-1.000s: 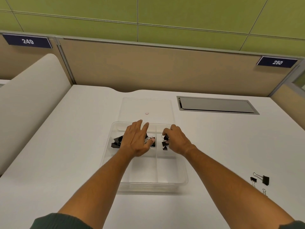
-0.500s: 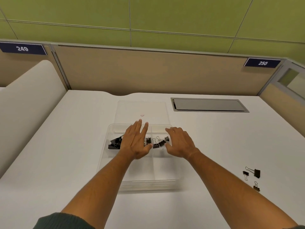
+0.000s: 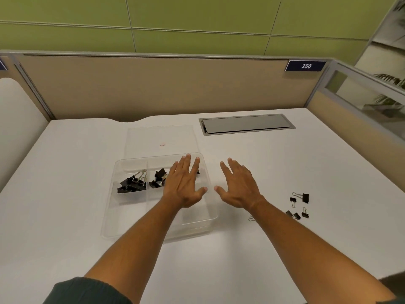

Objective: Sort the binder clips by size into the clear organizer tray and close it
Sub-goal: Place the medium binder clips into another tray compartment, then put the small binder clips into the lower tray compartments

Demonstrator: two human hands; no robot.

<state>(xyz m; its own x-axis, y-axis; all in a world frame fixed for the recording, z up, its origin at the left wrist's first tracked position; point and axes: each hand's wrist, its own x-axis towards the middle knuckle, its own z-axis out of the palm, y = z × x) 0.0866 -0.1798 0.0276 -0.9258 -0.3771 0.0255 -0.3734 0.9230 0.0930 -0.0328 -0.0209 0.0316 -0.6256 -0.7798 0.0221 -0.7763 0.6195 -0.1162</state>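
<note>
The tray (image 3: 122,207) sits on the white counter (image 3: 65,216), left of centre. Its lid (image 3: 162,137) lies flat on the counter just behind it, touching or nearly touching the tray's far rim.

Large clips (image 3: 132,184) lie in the tray's left compartment. Medium clips (image 3: 158,178) lie in the next compartment to the right, partly hidden by the left hand. Loose clips (image 3: 299,204) lie on the counter, well to the right of the tray, near the right forearm.

The left hand (image 3: 185,183) is over the right part of the tray, palm down, fingers straight and slightly spread; it holds nothing. Whether it touches the tray cannot be told.

The right hand (image 3: 237,184) is over the counter just right of the tray, palm down, fingers extended and spread; it holds nothing.

A grey hatch (image 3: 246,125) is set in the counter behind the right hand. A label (image 3: 305,66) reading 250 is fixed to the partition.
</note>
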